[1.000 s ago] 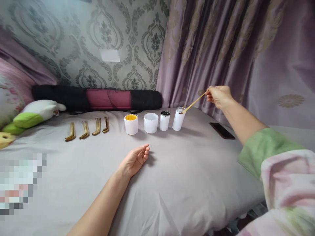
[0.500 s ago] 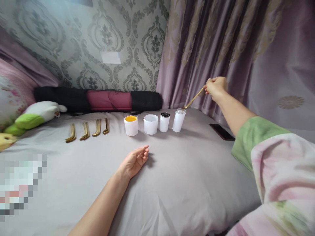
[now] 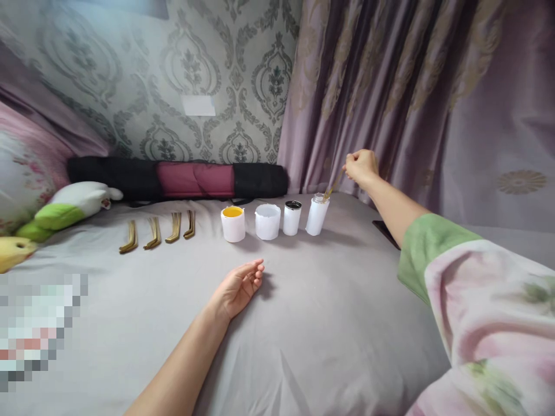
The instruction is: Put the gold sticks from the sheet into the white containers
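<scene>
Two hands, one stick. Right hand (image 3: pixel 361 164): thumb and fingers pinched together on the upper end of one thin yellowish stick (image 3: pixel 335 184); it slants down-left, lower end at the mouth of the tall white container (image 3: pixel 318 216), depth inside not readable. Left hand (image 3: pixel 240 287): holds nothing, fingers half curled and apart from the palm, lying on the grey sheet (image 3: pixel 325 323) in front of the row.

Containers, 4 in a row, all white-sided: yellow-topped one (image 3: pixel 233 229), wide white one (image 3: pixel 267 224), narrow dark-mouthed one (image 3: pixel 292 221), then the tall one, rightmost, leaning a bit right. Small gaps between neighbours, widest between the first two. Bent gold-coloured bundles (image 3: pixel 130 238): 4, in a row to the left, well apart from the containers; pieces per bundle too fine to count. Phone: 1 (image 3: pixel 385 233), partly behind the right forearm.

Edges: black-and-maroon roll (image 3: pixel 195 179), 1, borders the back; purple curtain (image 3: pixel 416 104) close behind the right hand; plush toy (image 3: pixel 65 205), green and white, at far left. Open room: broad sheet between left hand and right sleeve (image 3: pixel 437 248), plus a stretch between bundles and containers.
</scene>
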`<move>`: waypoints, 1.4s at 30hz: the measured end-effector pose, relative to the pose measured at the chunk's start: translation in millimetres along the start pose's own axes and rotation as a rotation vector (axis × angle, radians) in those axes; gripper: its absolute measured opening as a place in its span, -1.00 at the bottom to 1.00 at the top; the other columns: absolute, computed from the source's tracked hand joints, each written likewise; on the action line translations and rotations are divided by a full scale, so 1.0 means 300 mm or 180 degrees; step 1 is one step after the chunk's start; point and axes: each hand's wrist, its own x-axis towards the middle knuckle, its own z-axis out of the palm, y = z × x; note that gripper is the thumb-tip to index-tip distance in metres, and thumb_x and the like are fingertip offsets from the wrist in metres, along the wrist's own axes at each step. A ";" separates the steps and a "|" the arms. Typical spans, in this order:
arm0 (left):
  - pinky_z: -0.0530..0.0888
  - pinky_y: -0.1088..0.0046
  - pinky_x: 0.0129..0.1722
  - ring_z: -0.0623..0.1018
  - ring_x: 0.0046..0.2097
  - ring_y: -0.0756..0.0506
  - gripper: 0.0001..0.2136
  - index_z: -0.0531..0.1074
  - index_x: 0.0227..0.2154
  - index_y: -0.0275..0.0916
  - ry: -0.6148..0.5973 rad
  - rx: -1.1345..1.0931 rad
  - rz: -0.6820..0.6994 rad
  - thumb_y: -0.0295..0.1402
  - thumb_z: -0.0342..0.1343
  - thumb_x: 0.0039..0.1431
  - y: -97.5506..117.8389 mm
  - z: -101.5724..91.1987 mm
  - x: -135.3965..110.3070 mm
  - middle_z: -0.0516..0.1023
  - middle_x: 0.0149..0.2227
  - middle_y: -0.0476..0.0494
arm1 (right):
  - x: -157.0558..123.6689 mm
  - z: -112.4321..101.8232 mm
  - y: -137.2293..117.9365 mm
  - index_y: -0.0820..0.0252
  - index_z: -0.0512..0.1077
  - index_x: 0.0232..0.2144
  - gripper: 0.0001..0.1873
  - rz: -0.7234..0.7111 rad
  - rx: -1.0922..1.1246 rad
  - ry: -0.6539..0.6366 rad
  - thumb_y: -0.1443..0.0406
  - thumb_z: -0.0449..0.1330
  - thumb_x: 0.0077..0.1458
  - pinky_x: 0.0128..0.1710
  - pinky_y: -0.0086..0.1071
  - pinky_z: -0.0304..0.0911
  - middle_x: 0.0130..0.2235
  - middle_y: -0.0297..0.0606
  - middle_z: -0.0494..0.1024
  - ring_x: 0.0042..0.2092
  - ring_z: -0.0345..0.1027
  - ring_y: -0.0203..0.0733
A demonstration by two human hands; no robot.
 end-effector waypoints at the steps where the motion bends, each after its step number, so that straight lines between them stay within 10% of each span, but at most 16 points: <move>1: 0.39 0.66 -0.56 0.39 -0.50 0.11 -0.85 0.38 -0.31 -0.43 0.0003 -0.0004 0.0003 -0.57 0.07 0.01 0.000 0.001 -0.001 0.39 -0.45 -0.11 | -0.006 0.010 -0.001 0.29 0.40 -0.52 -0.63 0.0062 -0.0009 -0.0035 0.22 -0.11 0.10 -0.32 -0.29 0.26 -0.52 -0.13 0.43 -0.35 0.37 -0.18; 19: 0.39 0.65 -0.57 0.40 -0.50 0.11 -0.86 0.38 -0.31 -0.43 0.0057 0.0002 0.0028 -0.55 0.08 0.01 0.002 0.004 0.003 0.40 -0.44 -0.12 | -0.133 0.103 0.016 0.24 0.42 -0.51 -0.72 0.0336 -0.0017 -0.0699 0.25 -0.03 0.05 -0.32 -0.33 0.28 -0.56 -0.25 0.45 -0.51 0.34 -0.28; 42: 0.39 0.65 -0.55 0.40 -0.50 0.11 -0.84 0.38 -0.29 -0.42 0.0035 0.0025 0.0027 -0.54 0.08 0.01 -0.002 -0.001 0.007 0.40 -0.43 -0.12 | -0.185 0.143 0.041 0.23 0.49 -0.42 -0.75 0.0543 -0.0013 -0.0402 0.20 0.09 -0.06 -0.25 -0.34 0.22 -0.34 -0.15 0.52 -0.25 0.36 -0.14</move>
